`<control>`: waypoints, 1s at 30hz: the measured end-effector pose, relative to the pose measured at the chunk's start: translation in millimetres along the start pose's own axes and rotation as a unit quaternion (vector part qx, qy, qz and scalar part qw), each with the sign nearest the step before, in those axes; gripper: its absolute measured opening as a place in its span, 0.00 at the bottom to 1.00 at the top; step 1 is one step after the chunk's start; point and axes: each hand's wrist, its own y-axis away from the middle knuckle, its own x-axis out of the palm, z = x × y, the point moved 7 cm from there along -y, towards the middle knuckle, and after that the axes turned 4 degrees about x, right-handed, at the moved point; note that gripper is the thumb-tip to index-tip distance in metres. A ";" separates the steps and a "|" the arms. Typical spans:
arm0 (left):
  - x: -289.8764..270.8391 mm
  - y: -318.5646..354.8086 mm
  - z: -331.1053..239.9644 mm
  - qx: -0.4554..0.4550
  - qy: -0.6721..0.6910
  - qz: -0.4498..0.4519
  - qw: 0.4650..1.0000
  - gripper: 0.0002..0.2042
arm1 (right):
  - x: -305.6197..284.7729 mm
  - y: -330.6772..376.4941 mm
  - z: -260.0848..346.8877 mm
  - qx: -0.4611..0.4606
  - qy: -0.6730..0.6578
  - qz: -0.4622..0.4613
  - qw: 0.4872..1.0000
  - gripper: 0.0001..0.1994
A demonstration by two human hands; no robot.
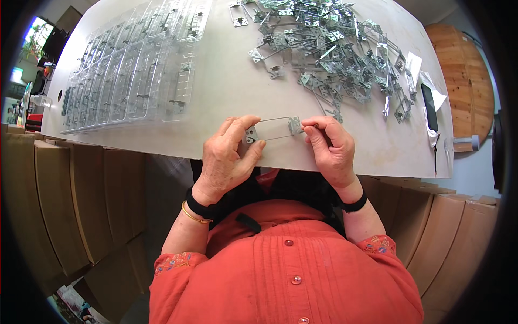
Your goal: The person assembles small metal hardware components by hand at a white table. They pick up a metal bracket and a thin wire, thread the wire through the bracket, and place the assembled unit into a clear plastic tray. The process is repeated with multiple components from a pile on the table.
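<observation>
Just above the table's near edge, a metal bracket assembly (273,128) has two small plates joined by two thin parallel rods. My left hand (226,154) grips its left plate between thumb and fingers. At the opposite end, right beside the other plate (294,125), my right hand (333,148) is closed in a pinch. A small dark bit shows between those fingertips, too little of it to name. Whether the right fingers also touch the plate, I cannot tell.
A large heap of similar metal brackets (334,48) covers the table's far right. Clear plastic trays (129,81) with metal parts in their compartments stand at left. A dark phone (429,108) and white paper lie by the right edge. Cardboard boxes (86,200) flank me below the table (226,65).
</observation>
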 end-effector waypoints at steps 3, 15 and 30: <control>-0.3 0.5 0.2 -0.003 -0.003 0.004 1.000 0.22 | 0.7 -0.5 2.0 0.020 0.004 0.003 1.000 0.06; -0.9 0.2 0.1 0.003 -0.006 0.006 1.000 0.22 | 1.9 2.3 -7.9 0.031 -0.030 0.006 0.999 0.05; -0.9 -0.4 -0.2 0.000 0.002 0.005 1.000 0.22 | 1.7 1.6 -6.3 0.024 -0.014 -0.001 1.000 0.05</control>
